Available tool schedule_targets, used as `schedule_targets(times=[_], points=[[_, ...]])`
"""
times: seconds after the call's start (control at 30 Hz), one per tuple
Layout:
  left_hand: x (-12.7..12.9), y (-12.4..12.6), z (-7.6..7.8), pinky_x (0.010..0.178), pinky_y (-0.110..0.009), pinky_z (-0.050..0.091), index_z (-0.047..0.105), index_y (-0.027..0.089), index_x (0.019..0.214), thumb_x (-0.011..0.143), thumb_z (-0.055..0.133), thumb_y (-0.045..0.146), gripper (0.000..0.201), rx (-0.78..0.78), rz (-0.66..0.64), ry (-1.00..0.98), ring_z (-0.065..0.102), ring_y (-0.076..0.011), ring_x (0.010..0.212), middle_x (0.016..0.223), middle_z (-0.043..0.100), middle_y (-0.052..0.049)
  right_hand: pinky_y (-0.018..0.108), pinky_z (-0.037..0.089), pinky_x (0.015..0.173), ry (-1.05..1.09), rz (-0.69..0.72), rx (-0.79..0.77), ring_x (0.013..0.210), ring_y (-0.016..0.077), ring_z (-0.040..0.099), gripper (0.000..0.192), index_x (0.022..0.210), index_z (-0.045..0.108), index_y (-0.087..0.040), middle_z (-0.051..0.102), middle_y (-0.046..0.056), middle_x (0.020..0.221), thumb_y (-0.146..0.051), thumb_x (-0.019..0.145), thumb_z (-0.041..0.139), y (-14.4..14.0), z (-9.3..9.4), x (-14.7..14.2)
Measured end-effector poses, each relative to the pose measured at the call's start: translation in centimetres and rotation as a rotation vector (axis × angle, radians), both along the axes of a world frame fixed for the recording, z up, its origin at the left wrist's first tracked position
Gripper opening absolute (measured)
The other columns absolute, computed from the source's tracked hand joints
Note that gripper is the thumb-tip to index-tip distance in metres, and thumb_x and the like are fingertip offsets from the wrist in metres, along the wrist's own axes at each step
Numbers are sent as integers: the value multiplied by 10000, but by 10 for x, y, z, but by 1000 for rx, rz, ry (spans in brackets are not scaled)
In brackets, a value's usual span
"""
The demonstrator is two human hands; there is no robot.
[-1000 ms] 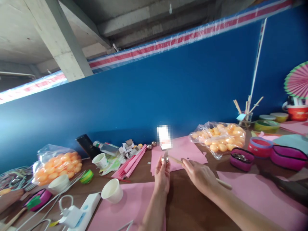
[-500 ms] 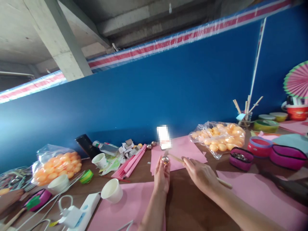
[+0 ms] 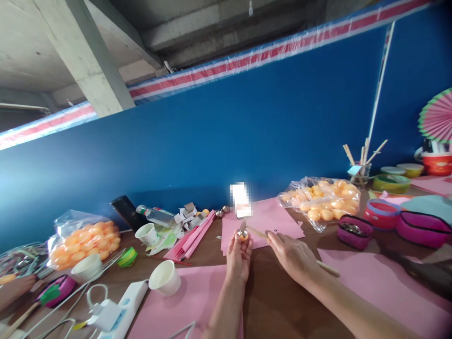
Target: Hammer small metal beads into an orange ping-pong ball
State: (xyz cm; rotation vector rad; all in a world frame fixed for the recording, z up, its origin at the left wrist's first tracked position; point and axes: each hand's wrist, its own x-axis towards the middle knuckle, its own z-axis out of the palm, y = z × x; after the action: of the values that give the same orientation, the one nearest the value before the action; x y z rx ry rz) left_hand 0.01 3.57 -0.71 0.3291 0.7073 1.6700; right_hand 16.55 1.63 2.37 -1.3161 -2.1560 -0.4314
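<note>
My left hand point(image 3: 238, 258) is raised above the brown table point(image 3: 275, 301) and pinches a small round ball with a shiny metal piece point(image 3: 242, 234) at its fingertips. My right hand point(image 3: 291, 256) is just to its right and grips a thin wooden stick point(image 3: 257, 233). The stick's far tip points at the ball; its rear end juts out behind my wrist. Beneath both hands lie pink paper sheets point(image 3: 263, 219).
Two clear bags of orange balls sit at the back right point(image 3: 323, 201) and at the left point(image 3: 83, 240). White paper cups point(image 3: 164, 278), a power strip point(image 3: 118, 310), magenta pouches point(image 3: 423, 230), bowls point(image 3: 391, 183) and a jar of sticks point(image 3: 360, 174) are spread about. A blue wall point(image 3: 212, 141) stands behind.
The view has shifted slightly. My left hand has turned the small ball a little at its fingertips; my right hand and the stick stay in almost the same place.
</note>
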Motion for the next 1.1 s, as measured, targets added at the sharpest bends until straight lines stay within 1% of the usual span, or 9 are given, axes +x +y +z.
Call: schedule_targets(times=[0.13, 0.27, 0.43, 0.57, 0.63, 0.8, 0.97, 1.03, 1.1], points=[[-1, 1, -1, 809, -364, 484, 564, 169, 958, 763, 552, 192, 196, -4, 5, -26, 614, -204, 897, 942, 639, -93, 199, 289, 470, 26, -15, 26, 616, 107, 575, 255, 1066, 508, -200, 622, 32, 737, -276, 888, 341, 0, 0, 1], [-1, 2, -1, 803, -343, 487, 556, 153, 957, 780, 529, 192, 183, -18, 8, -32, 624, -187, 865, 897, 644, -102, 201, 280, 454, 21, 10, 15, 582, 103, 564, 246, 1040, 520, -200, 619, 26, 707, -278, 884, 345, 0, 0, 1], [1, 2, 2, 806, -322, 488, 567, 111, 877, 803, 495, 224, 153, -51, 17, -57, 626, -181, 841, 866, 641, -122, 203, 292, 468, 33, -3, 28, 605, 112, 572, 250, 1051, 517, -199, 623, 35, 725, -271, 883, 347, 0, 0, 0], [2, 2, 3, 800, -311, 491, 573, 112, 829, 809, 483, 210, 135, -68, 26, -76, 629, -163, 803, 815, 639, -104, 207, 291, 475, 29, 24, -8, 606, 113, 563, 250, 1049, 522, -212, 615, 26, 709, -282, 883, 350, -1, -1, -1], [1, 2, 3, 792, -307, 494, 580, 104, 825, 811, 479, 226, 159, -75, 12, -79, 627, -160, 794, 813, 637, -110, 208, 296, 491, 38, 11, -29, 628, 117, 560, 254, 1054, 522, -225, 613, 25, 720, -290, 885, 343, 1, -1, 0], [0, 1, 2, 710, -267, 515, 595, 87, 837, 795, 504, 269, 207, -71, -52, -51, 619, -140, 721, 786, 637, -113, 227, 332, 606, 88, -182, -82, 770, 157, 537, 264, 1057, 521, -247, 597, 47, 820, -292, 883, 328, 17, -1, 20], [0, 2, 1, 648, -250, 521, 603, 93, 810, 795, 504, 273, 206, -86, -74, -5, 610, -128, 680, 770, 640, -106, 270, 337, 646, 24, -391, -270, 866, 211, 509, 285, 1086, 519, -247, 565, 83, 914, -217, 851, 360, 42, -10, 50], [0, 3, 0, 634, -243, 521, 604, 93, 806, 797, 501, 276, 210, -92, -78, -3, 607, -124, 670, 772, 640, -105, 284, 341, 654, 16, -434, -357, 875, 222, 512, 305, 1076, 533, -239, 563, 92, 934, -172, 843, 349, 50, -16, 57], [0, 3, 0, 622, -234, 519, 603, 90, 806, 801, 494, 274, 214, -105, -76, -6, 606, -122, 664, 766, 639, -106, 288, 344, 654, 12, -442, -402, 869, 224, 519, 330, 1063, 547, -238, 572, 87, 919, -126, 826, 347, 55, -19, 60]])
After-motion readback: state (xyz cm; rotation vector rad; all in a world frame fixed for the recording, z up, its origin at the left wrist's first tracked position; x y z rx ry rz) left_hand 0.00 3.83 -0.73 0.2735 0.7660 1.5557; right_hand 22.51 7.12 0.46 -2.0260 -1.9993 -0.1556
